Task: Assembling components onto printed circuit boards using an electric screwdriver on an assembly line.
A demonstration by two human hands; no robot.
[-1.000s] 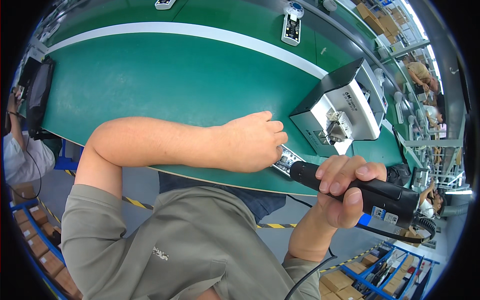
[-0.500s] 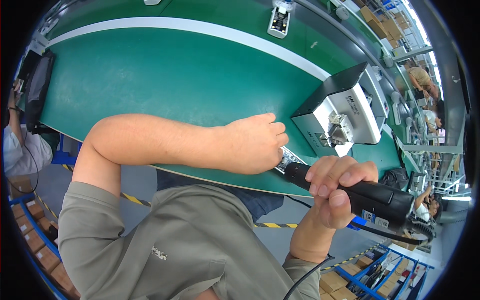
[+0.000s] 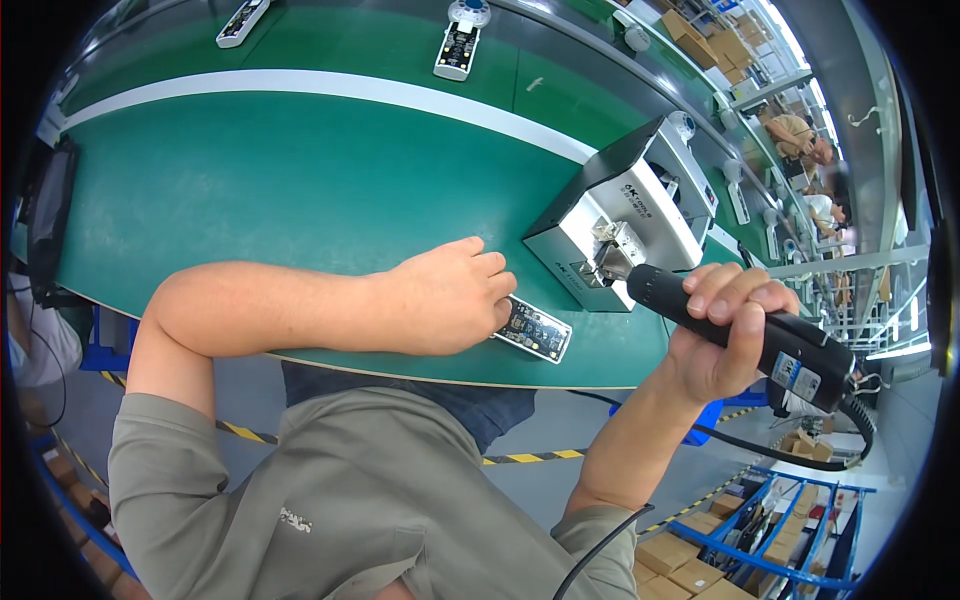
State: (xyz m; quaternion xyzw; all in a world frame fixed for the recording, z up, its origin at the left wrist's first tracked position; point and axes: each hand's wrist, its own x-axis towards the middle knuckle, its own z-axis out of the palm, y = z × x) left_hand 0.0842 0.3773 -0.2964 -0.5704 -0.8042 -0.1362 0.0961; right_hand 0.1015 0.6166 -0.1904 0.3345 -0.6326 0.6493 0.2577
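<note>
My right hand (image 3: 730,320) is wrapped round a black electric screwdriver (image 3: 800,355), a cable trailing from its rear end. The driver's front end points left and up, meeting the metal pick-up fitting (image 3: 615,248) on a silver and black screw feeder (image 3: 565,243). My left hand (image 3: 450,297) rests low over the green table, its fingers curled on one end of a white casing with an exposed circuit board (image 3: 537,330). Part of that casing is hidden beneath the fingers.
Beyond a white strip (image 3: 330,84) runs a green conveyor belt (image 3: 380,45). On it lie another open white device (image 3: 457,52) and a similar white unit (image 3: 242,22). A dark bag-like item (image 3: 50,225) stands at the table's left end. People work in the far right background.
The screwdriver has moved off the circuit board, up to the feeder's fitting. My left hand stays on the casing, whose board now shows. The view has also shifted.
</note>
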